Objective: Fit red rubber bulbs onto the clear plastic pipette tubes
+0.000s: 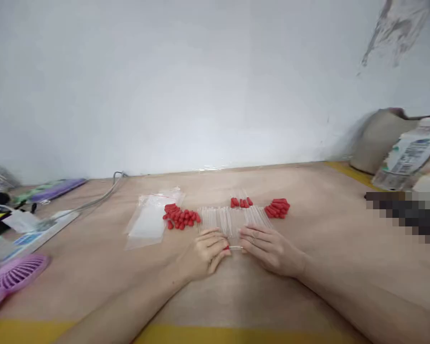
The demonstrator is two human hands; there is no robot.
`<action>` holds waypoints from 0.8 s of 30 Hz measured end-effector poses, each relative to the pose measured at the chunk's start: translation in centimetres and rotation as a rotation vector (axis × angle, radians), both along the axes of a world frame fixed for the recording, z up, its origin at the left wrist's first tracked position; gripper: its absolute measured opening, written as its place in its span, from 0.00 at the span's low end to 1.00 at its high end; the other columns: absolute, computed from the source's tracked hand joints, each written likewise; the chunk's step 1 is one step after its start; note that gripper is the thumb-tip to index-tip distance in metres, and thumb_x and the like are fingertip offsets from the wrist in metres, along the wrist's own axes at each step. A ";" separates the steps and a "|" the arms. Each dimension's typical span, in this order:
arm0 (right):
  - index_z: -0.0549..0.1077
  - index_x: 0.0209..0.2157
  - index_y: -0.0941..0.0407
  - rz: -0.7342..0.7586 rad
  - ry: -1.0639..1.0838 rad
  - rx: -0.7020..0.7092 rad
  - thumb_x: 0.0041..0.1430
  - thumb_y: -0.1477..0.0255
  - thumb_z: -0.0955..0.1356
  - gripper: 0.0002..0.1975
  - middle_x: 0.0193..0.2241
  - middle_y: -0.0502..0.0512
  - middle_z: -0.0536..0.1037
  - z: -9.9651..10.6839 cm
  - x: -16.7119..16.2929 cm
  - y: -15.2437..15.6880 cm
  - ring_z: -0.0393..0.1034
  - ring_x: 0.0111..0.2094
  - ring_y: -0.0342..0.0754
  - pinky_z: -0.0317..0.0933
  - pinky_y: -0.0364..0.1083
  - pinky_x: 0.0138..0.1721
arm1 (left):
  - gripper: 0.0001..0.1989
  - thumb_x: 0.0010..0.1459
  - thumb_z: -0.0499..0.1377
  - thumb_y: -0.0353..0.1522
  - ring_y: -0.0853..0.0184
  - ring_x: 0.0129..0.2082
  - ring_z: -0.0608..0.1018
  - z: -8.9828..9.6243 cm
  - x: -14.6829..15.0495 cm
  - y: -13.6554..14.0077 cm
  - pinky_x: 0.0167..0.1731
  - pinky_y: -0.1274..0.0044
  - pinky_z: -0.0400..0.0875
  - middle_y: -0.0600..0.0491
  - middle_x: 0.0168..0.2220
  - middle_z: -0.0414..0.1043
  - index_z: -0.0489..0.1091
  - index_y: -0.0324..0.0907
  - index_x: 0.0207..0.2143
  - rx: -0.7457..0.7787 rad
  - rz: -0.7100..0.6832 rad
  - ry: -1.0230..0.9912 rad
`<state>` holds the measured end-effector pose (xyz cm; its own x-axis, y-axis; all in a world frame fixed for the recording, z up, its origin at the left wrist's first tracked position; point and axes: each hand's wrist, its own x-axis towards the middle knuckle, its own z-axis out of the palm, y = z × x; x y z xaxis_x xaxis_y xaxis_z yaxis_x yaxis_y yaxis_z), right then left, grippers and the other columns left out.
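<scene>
Two hands meet at the table's middle: the left hand (206, 251) pinches a small red cap (227, 247) against the end of a thin clear tube (236, 248), which the right hand (268, 248) steadies with fingers closed on it. Just beyond lies a row of clear tubes (232, 219), glassy and slender, flanked by piles of red caps (181, 217), likely kept within easy reach. Empty plastic bags (150, 220) lie to the left on the wooden table (326, 239).

No print can be read; the white packet's (408, 155) label is blurred (barcode-like stripes only).
</scene>
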<state>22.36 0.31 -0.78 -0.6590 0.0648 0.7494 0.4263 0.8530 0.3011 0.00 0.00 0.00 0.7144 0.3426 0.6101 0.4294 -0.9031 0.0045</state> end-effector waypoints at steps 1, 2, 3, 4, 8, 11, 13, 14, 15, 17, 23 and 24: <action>0.70 0.36 0.64 0.025 -0.021 0.001 0.52 0.79 0.65 0.08 0.35 0.57 0.75 0.1 0.1 -0.1 0.64 0.46 0.47 0.59 0.50 0.51 | 0.04 0.55 0.54 0.28 0.71 0.36 0.73 0.0 0.2 -0.2 0.48 0.74 0.62 0.53 0.33 0.72 0.65 0.38 0.34 -0.012 -0.014 0.012; 0.69 0.37 0.64 0.043 -0.031 0.001 0.52 0.79 0.64 0.08 0.36 0.57 0.75 0.1 0.3 -0.1 0.63 0.47 0.47 0.59 0.50 0.51 | 0.04 0.55 0.53 0.28 0.71 0.37 0.73 -0.1 0.3 -0.3 0.47 0.74 0.62 0.53 0.33 0.72 0.66 0.39 0.34 -0.022 -0.018 0.016; 0.69 0.37 0.63 0.053 -0.031 -0.001 0.53 0.79 0.64 0.08 0.37 0.57 0.74 0.2 0.5 -0.1 0.63 0.47 0.47 0.59 0.50 0.51 | 0.04 0.55 0.53 0.28 0.70 0.37 0.73 -0.1 0.3 -0.5 0.46 0.74 0.63 0.53 0.32 0.72 0.66 0.39 0.34 -0.030 -0.011 0.013; 0.69 0.38 0.63 0.056 -0.021 -0.003 0.53 0.79 0.64 0.09 0.37 0.57 0.74 0.2 0.9 0.1 0.63 0.47 0.47 0.59 0.50 0.50 | 0.04 0.55 0.53 0.28 0.70 0.37 0.73 0.0 0.2 -0.6 0.44 0.74 0.64 0.53 0.31 0.72 0.66 0.39 0.34 -0.036 0.006 0.002; 0.69 0.39 0.59 -0.033 0.133 -0.037 0.53 0.80 0.62 0.11 0.35 0.56 0.74 0.5 2.7 1.4 0.65 0.44 0.46 0.60 0.50 0.46 | 0.04 0.55 0.53 0.28 0.69 0.31 0.72 0.9 -1.4 -0.5 0.34 0.76 0.66 0.53 0.29 0.72 0.68 0.40 0.31 -0.031 0.175 -0.125; 0.71 0.36 0.55 -0.252 0.258 -0.085 0.53 0.75 0.64 0.08 0.25 0.50 0.73 0.6 3.5 2.4 0.65 0.32 0.43 0.58 0.46 0.37 | 0.07 0.56 0.53 0.31 0.70 0.29 0.72 2.6 -3.2 0.3 0.31 0.78 0.66 0.53 0.29 0.71 0.70 0.41 0.32 -0.077 0.358 -0.286; 0.72 0.34 0.54 -0.379 0.277 -0.106 0.53 0.72 0.64 0.07 0.20 0.49 0.69 0.5 3.6 2.7 0.62 0.27 0.42 0.55 0.44 0.33 | 0.10 0.57 0.51 0.34 0.70 0.30 0.71 4.0 -4.4 1.2 0.31 0.78 0.66 0.52 0.31 0.69 0.70 0.41 0.35 -0.152 0.513 -0.355; 0.73 0.35 0.54 -0.430 0.277 -0.126 0.54 0.72 0.64 0.08 0.20 0.50 0.69 0.4 3.6 2.9 0.61 0.27 0.41 0.53 0.44 0.33 | 0.12 0.57 0.50 0.34 0.69 0.31 0.71 4.6 -5.0 1.7 0.32 0.78 0.67 0.52 0.31 0.67 0.70 0.41 0.37 -0.178 0.591 -0.366; 0.72 0.36 0.55 -0.470 0.278 -0.154 0.55 0.71 0.62 0.09 0.21 0.51 0.68 0.3 3.5 3.0 0.60 0.27 0.42 0.52 0.44 0.33 | 0.14 0.57 0.49 0.35 0.68 0.33 0.71 5.2 -5.6 2.2 0.33 0.77 0.67 0.51 0.31 0.66 0.70 0.40 0.39 -0.194 0.665 -0.361; 0.71 0.39 0.56 -0.524 0.278 -0.225 0.56 0.71 0.60 0.12 0.23 0.52 0.68 0.0 3.5 3.1 0.60 0.28 0.42 0.51 0.44 0.33 | 0.16 0.55 0.47 0.34 0.66 0.35 0.70 6.2 -6.7 3.4 0.34 0.75 0.66 0.50 0.30 0.65 0.69 0.39 0.41 -0.234 0.779 -0.302; 0.71 0.36 0.56 -0.583 0.344 -0.367 0.56 0.71 0.59 0.11 0.24 0.50 0.70 -0.1 3.6 3.6 0.61 0.30 0.42 0.49 0.43 0.36 | 0.16 0.49 0.51 0.33 0.69 0.26 0.72 7.8 -7.9 6.8 0.27 0.79 0.65 0.53 0.32 0.69 0.64 0.40 0.41 -0.517 0.904 -0.153; 0.71 0.34 0.56 -0.584 0.356 -0.369 0.56 0.71 0.59 0.10 0.24 0.50 0.70 -0.1 3.5 3.7 0.61 0.30 0.42 0.48 0.44 0.36 | 0.16 0.48 0.52 0.35 0.70 0.25 0.72 7.9 -7.9 7.2 0.25 0.79 0.65 0.54 0.31 0.70 0.64 0.40 0.40 -0.537 0.908 -0.137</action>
